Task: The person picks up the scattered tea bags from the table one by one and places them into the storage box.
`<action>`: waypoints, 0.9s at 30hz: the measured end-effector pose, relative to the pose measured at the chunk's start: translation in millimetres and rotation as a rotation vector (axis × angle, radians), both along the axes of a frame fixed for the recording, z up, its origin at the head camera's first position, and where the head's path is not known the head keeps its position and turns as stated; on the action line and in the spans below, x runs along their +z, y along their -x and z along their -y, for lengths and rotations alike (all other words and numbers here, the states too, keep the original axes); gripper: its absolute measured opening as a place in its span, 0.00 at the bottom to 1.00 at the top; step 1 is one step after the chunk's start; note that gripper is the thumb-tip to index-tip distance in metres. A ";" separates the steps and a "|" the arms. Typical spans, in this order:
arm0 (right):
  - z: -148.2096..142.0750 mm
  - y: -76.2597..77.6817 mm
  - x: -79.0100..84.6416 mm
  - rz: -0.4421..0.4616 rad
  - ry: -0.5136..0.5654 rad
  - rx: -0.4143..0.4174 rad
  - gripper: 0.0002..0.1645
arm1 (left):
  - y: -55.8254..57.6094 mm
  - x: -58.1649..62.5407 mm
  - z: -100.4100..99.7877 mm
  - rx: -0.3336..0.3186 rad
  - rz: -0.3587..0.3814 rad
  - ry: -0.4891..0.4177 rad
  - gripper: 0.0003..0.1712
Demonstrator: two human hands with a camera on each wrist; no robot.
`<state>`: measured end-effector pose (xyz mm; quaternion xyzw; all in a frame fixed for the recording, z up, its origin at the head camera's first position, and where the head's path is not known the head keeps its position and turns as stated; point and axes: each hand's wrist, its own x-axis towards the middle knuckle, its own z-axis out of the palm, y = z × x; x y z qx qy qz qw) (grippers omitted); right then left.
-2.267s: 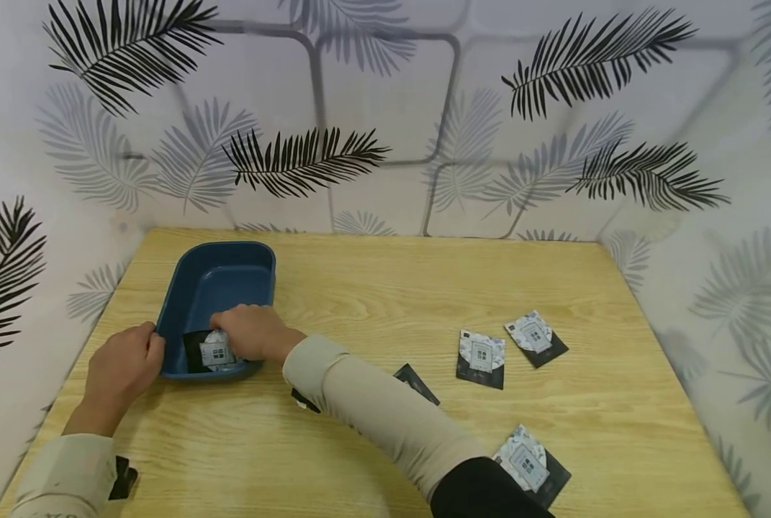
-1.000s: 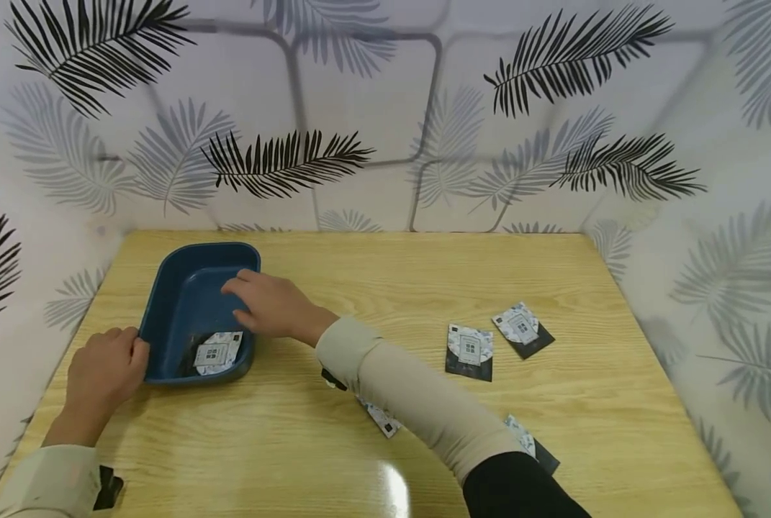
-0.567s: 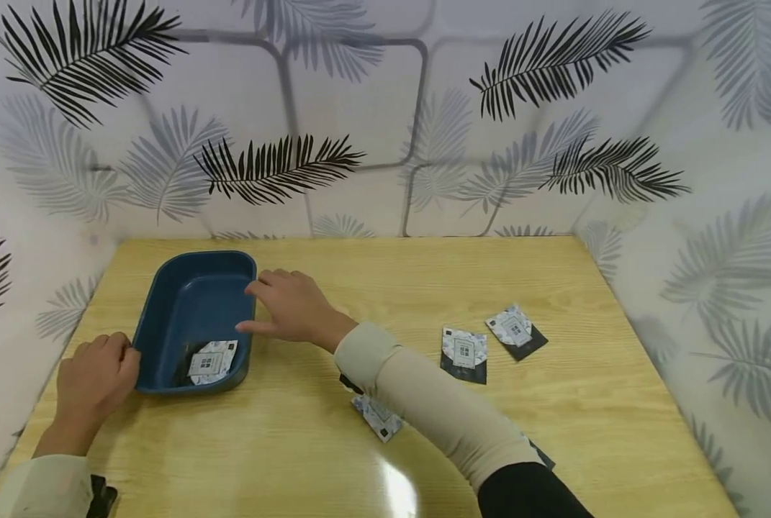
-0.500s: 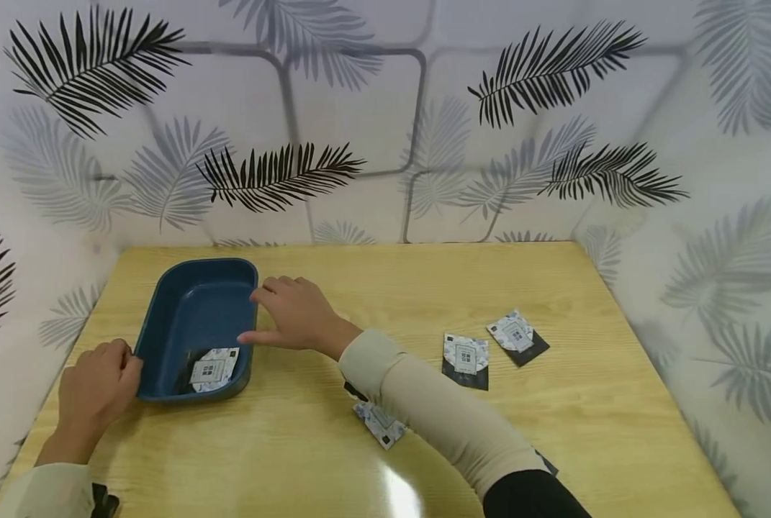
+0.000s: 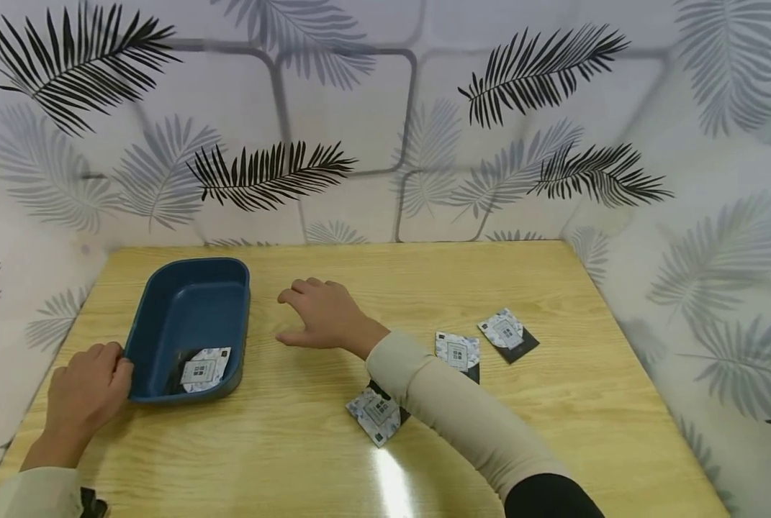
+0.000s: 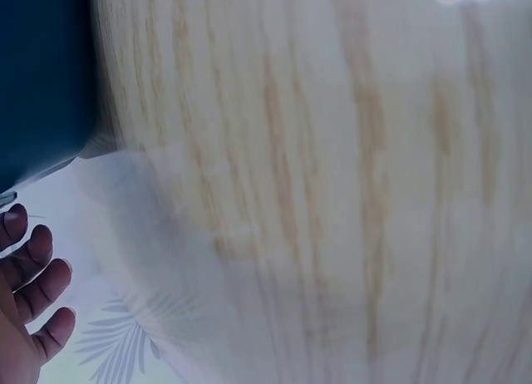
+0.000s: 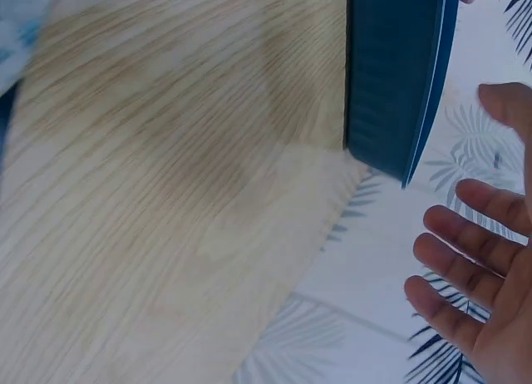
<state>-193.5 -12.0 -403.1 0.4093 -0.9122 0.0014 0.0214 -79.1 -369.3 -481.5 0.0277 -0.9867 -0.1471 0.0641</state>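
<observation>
A dark blue plastic tub stands at the table's left. My left hand holds its near left edge, the thumb at the rim; the left wrist view shows those fingers beside the tub's blue wall. Inside, at the near end, lies a flat black-and-white printed sachet. My right hand hovers to the right of the tub, fingers spread and holding nothing. In the right wrist view its fingers are apart from the tub's side.
One similar sachet lies just below the right sleeve, which partly covers another sachet. Farther right lies a third sachet. Behind the wooden table rises a leaf-patterned wall.
My right hand has let go of the sachet in the tub and drawn back rightward over the rim. My left hand has stayed on the tub. The view has shifted slightly.
</observation>
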 end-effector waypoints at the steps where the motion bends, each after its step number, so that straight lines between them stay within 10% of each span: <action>1: -3.8 -0.3 1.0 0.004 -0.004 -0.008 0.35 | 0.0 0.1 0.3 0.002 0.001 0.002 0.16; 27: -73.9 0.7 11.8 0.224 0.070 -0.268 0.29 | 7.7 0.0 -6.8 -0.005 0.015 0.004 0.14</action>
